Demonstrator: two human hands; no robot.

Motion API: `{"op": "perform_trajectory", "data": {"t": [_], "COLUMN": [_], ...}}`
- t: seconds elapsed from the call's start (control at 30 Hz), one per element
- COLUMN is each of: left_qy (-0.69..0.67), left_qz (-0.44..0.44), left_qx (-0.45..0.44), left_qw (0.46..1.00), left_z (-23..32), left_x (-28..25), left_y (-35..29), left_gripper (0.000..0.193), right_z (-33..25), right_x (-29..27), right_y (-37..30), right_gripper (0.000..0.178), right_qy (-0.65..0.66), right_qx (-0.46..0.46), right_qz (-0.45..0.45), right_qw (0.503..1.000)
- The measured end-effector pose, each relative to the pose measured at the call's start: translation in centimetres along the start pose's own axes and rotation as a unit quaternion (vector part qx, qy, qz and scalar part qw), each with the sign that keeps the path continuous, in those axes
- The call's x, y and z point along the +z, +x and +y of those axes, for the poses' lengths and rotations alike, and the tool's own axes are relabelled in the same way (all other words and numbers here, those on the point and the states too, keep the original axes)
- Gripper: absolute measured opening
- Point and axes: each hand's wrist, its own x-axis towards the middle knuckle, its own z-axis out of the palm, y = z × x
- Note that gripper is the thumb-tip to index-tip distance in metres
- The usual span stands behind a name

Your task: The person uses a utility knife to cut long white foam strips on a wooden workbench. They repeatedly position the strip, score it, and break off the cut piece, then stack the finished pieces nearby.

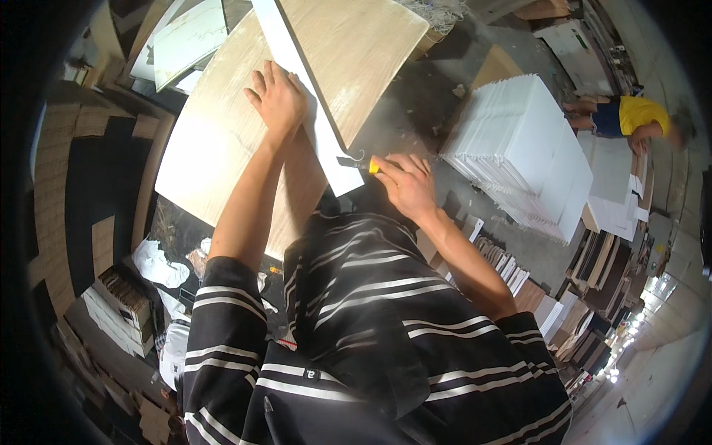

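A long white board strip [324, 130] lies slantwise across a large wood-grain panel [371, 52], its near end close to my body. My left hand [282, 100] presses on the strip's left edge with the fingers stretched out and spread. In my right hand [406, 184] is a utility knife [374, 165] with a yellow handle and a dark blade. The blade rests at the right edge of the strip near its near end. A thin curled shaving stands up beside the blade.
To the right stands a tall stack of white panels [512, 141]. Beyond it a person in a yellow shirt [641, 119] bends over more boards. Marble-patterned sheets [189, 44] lean at the upper left. White crumpled material [159, 263] lies at the lower left, and board offcuts [512, 271] stand at the right.
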Motion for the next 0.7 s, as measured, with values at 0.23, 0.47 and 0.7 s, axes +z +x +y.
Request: {"op": "perform_trajectory", "data": {"t": [0.23,0.47,0.7], "left_qy": [-0.032,-0.035,-0.036], "left_qz": [-0.066,-0.221,-0.197], "left_qx": [0.095,0.095,0.081], "left_qw": [0.993,0.97,0.976], "left_z": [-1.9,-1.0,0.4], "left_x": [-4.0,-9.8,-9.2], "left_y": [-6.0,-15.1,-16.4], "left_gripper": [0.06,0.107,0.109], "right_z": [-0.4,-0.8,-1.5], "right_x": [0.2,0.5,0.4], "right_y": [0.1,0.3,0.7], "right_gripper": [0.035,0.035,0.034], "right_qy": [-0.005,0.015,0.015], "right_qx": [0.012,0.024,0.019], "right_qz": [-0.006,-0.007,-0.013], "right_qw": [1.0,1.0,1.0]}}
